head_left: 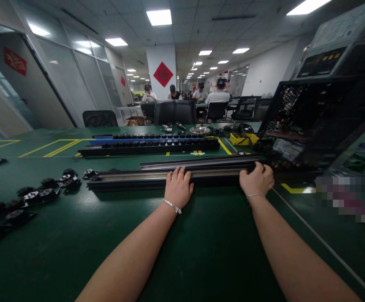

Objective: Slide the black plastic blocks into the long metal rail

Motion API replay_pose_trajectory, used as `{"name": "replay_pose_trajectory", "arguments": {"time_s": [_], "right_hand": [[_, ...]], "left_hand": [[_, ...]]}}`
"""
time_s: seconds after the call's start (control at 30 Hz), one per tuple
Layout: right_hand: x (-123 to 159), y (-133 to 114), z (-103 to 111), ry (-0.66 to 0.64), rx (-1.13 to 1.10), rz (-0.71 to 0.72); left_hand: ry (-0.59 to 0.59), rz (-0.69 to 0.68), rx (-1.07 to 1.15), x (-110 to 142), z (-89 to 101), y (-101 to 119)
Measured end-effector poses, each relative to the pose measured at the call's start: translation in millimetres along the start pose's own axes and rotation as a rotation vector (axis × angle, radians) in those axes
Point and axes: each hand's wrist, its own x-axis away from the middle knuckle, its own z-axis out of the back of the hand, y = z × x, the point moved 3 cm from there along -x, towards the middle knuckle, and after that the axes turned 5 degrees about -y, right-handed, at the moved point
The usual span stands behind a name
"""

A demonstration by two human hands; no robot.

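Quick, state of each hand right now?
Left hand: laid over the long black rail, touching it; whether gripping cannot be told.
Right hand: fingers curled at the rail's right part; grip cannot be told.

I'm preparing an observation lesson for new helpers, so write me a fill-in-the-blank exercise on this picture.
1. The left hand and right hand touch a long rail; each wrist wears a ____.
2. The tabletop is coloured ____.
3. Loose black parts lie toward the picture's ____ edge.
4. The diamond-shaped sign is mainly ____.

Missing words: bracelet; green; left; red.
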Motion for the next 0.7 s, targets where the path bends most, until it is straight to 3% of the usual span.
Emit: {"name": "replay_pose_trajectory", "arguments": {"time_s": [0.47, 0.7], "right_hand": [[0.2, -1.7, 0.2, -0.043, 0.000, -0.031], [1.8, -5.5, -2.0, -0.052, 0.014, 0.023]], "left_hand": [[-0.015, 0.005, 0.006, -0.4, -0.4, -0.4], [-0.030, 0.018, 0.020, -0.5, 0.5, -0.4]]}}
